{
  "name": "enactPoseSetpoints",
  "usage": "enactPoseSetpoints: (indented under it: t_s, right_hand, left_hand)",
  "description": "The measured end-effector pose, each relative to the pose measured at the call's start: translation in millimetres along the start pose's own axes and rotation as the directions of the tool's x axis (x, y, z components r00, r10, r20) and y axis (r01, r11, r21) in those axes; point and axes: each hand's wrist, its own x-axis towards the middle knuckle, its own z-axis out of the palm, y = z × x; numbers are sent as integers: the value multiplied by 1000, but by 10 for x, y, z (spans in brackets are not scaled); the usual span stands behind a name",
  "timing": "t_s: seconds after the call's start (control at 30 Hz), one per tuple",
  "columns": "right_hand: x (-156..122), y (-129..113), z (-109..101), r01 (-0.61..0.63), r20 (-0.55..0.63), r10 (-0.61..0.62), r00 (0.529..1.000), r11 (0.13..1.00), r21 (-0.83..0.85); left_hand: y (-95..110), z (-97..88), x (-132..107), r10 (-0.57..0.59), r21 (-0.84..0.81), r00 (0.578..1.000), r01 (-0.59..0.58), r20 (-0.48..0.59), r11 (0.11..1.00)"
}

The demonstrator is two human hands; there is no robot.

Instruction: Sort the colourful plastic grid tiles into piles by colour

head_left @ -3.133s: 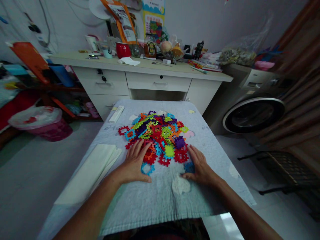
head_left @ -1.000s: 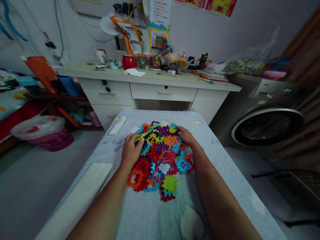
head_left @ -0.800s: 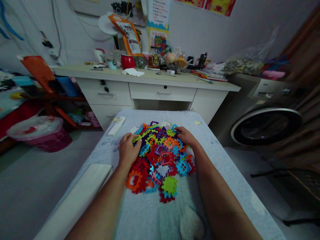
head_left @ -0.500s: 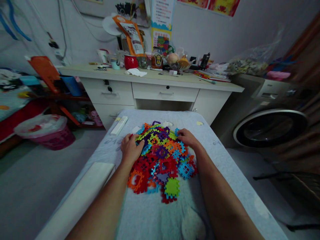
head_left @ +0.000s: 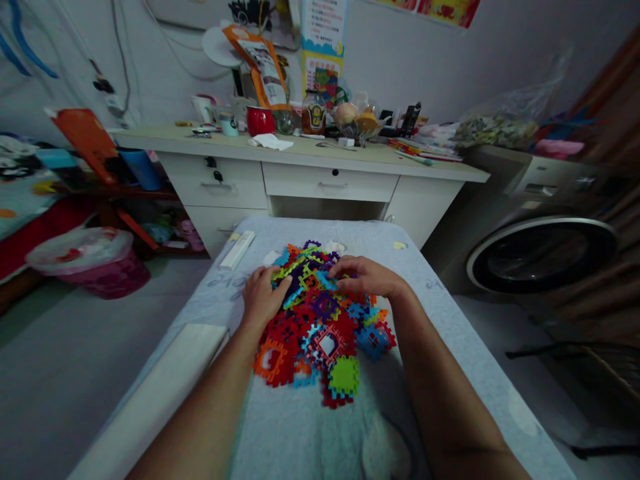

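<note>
A heap of coloured interlocking plastic tiles [head_left: 320, 320] lies on a table covered with a pale blue cloth [head_left: 300, 433]. My left hand [head_left: 263, 299] rests palm down on the heap's far left side, fingers curled over green and blue tiles. My right hand [head_left: 365, 277] reaches over the far right of the heap, fingers bent down onto the tiles. A green tile [head_left: 344, 375] and an orange frame tile [head_left: 270, 360] lie at the near edge.
A folded white sheet [head_left: 165, 393] lies at the table's left edge and a white box [head_left: 238, 249] at its far left. Behind stand a cluttered desk [head_left: 320, 167], a washing machine [head_left: 540, 253] on the right and a pink bin [head_left: 90, 263] on the left.
Both hands went from the near side of the heap to its far side and drew the tiles closer. In the last half second my right hand slid leftward over the top.
</note>
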Motion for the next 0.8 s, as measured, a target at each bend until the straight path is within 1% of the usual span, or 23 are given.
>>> enactPoseSetpoints:
  t_s: [0.03,0.07,0.13,0.2,0.27,0.33,0.37,0.4,0.43,0.47,0.53,0.6,0.67,0.8]
  right_hand:
    - [0,-1,1,-13,-9,14,1000,999,37]
    - [-1,22,-5,-37,-45,40,998,998,53]
    - [-4,129,-36,-114,-174,112,978,993,-6]
    - [-11,298,-72,-238,-328,176,928,958,-161]
    - [-23,496,-87,-402,-453,239,859,863,-305]
    - [-34,685,-69,-544,-522,321,791,760,-356]
    - [-35,766,-50,-588,-533,360,766,727,-354]
    - [-32,834,-26,-611,-530,389,754,712,-346]
    - [-24,887,0,-614,-517,404,754,713,-337]
    - [-12,924,25,-601,-497,407,766,728,-330]
    - [24,955,71,-549,-459,381,803,772,-320]
    - [60,944,104,-494,-433,343,834,813,-308]
    - [80,908,119,-467,-411,331,850,834,-294]
    - [65,798,93,-458,-359,354,864,848,-266]
  left_hand:
    - [-10,6,8,11,-37,1000,-12,-14,999]
    - [-19,11,18,23,-77,999,-25,-27,997]
    - [-33,20,37,43,-145,998,-48,-42,988]
    - [-36,23,47,56,-196,998,-61,-32,979]
    - [-26,22,45,68,-227,998,-65,3,972]
    - [-7,19,30,78,-236,996,-66,43,969]
    - [4,18,21,87,-234,995,-72,57,970]
    - [15,16,12,99,-230,993,-81,67,970]
    - [27,13,3,112,-222,991,-93,74,970]
    - [38,10,-5,125,-215,989,-105,81,971]
    - [59,-2,-17,135,-204,985,-111,109,973]
    - [78,-18,-25,125,-211,981,-93,147,973]
    - [91,-35,-30,121,-253,976,-72,183,965]
    - [90,-52,-31,128,-388,965,-29,231,921]
